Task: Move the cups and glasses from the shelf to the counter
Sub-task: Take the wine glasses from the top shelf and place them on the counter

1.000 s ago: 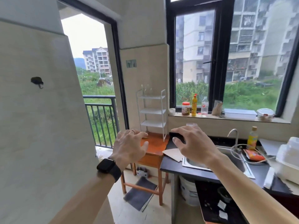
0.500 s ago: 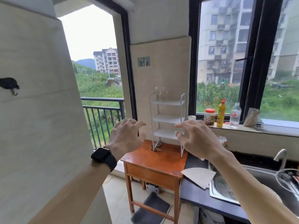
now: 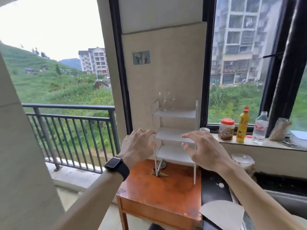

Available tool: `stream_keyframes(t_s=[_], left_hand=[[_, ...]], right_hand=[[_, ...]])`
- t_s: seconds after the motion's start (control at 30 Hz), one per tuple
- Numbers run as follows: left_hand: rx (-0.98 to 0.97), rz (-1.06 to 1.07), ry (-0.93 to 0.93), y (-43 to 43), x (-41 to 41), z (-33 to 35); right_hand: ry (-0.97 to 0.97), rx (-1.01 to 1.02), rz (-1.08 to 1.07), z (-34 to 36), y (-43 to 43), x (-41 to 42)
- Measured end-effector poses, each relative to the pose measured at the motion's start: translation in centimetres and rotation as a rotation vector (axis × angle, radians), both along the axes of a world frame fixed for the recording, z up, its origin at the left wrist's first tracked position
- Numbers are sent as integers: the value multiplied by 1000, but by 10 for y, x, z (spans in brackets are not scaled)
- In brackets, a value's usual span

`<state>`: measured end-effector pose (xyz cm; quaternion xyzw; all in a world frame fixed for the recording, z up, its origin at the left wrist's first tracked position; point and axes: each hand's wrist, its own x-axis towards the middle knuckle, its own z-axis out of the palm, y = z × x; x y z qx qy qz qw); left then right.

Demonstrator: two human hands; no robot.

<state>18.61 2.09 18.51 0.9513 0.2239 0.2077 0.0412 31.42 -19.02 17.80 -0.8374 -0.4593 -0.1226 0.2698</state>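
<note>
A white three-tier shelf (image 3: 176, 114) stands on a small orange wooden table (image 3: 159, 193). On its top tier sit two clear stemmed glasses (image 3: 166, 101), close together. My left hand (image 3: 137, 146), with a ring and a black watch on the wrist, hovers at the shelf's left side near the middle tier, fingers spread and holding nothing. My right hand (image 3: 204, 150) hovers in front of the shelf's right side at the same height, fingers loosely spread, also empty. The dark counter (image 3: 214, 190) runs to the right of the table.
A window sill on the right carries a small cup (image 3: 204, 130), a red-lidded jar (image 3: 226, 129), a yellow bottle (image 3: 242, 125) and a clear bottle (image 3: 260, 127). A sheet of paper (image 3: 222, 214) lies on the counter. A balcony railing (image 3: 69, 130) is at the left.
I have come closer to the shelf, which now fills the centre of view. Both hands have stayed raised and empty, now level with the middle tier.
</note>
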Motion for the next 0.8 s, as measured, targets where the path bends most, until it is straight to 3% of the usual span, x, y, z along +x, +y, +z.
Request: stream_keyframes(t_s=[0.27, 0.5, 0.8], left_hand=[[-174, -76, -51, 97, 121, 10], [-637, -166, -207, 148, 235, 6], [-933, -54, -399, 202, 365, 3]], right_hand=[[26, 30, -98, 19, 96, 96], [155, 181, -98, 18, 186, 196], [466, 439, -178, 17, 301, 335]])
